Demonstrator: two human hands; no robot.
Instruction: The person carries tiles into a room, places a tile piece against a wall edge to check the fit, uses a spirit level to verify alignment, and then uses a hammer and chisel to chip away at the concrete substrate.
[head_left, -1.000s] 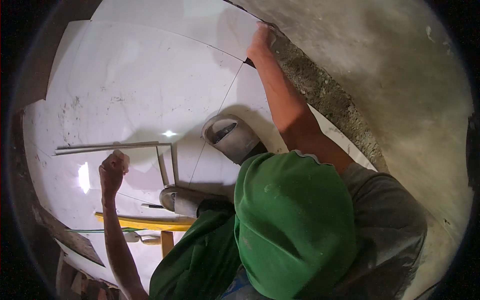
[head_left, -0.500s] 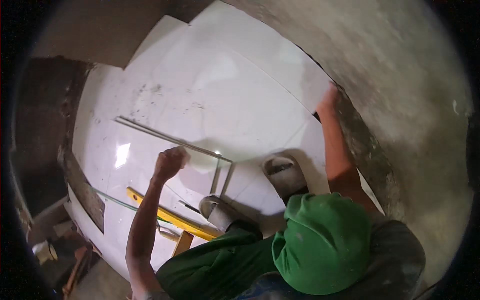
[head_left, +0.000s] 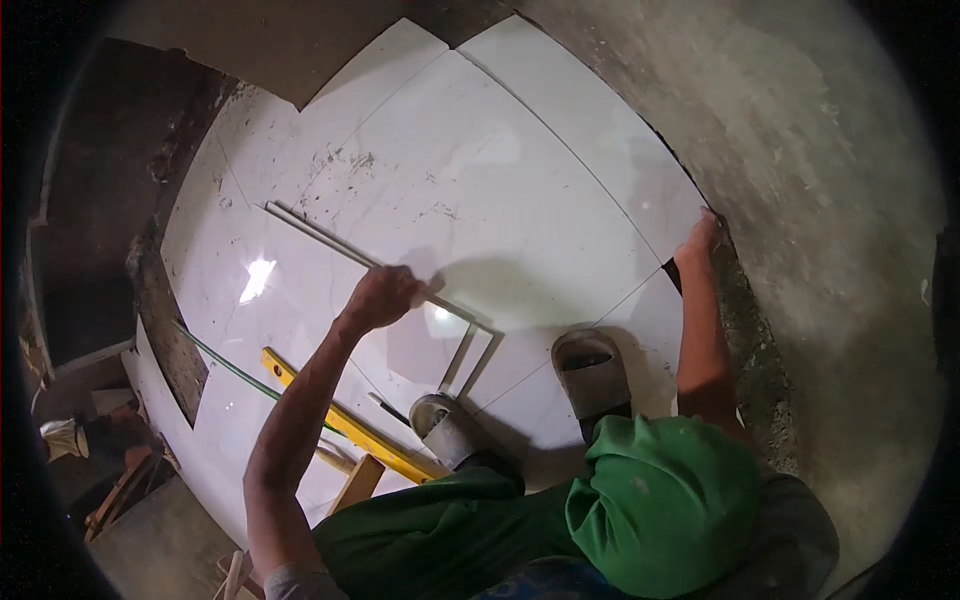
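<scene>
We see a floor-tiling site — glossy white tiles (head_left: 480, 200) meeting bare cement floor (head_left: 820, 200), a yellow level (head_left: 340, 420) lying along the tiles' near edge.
</scene>
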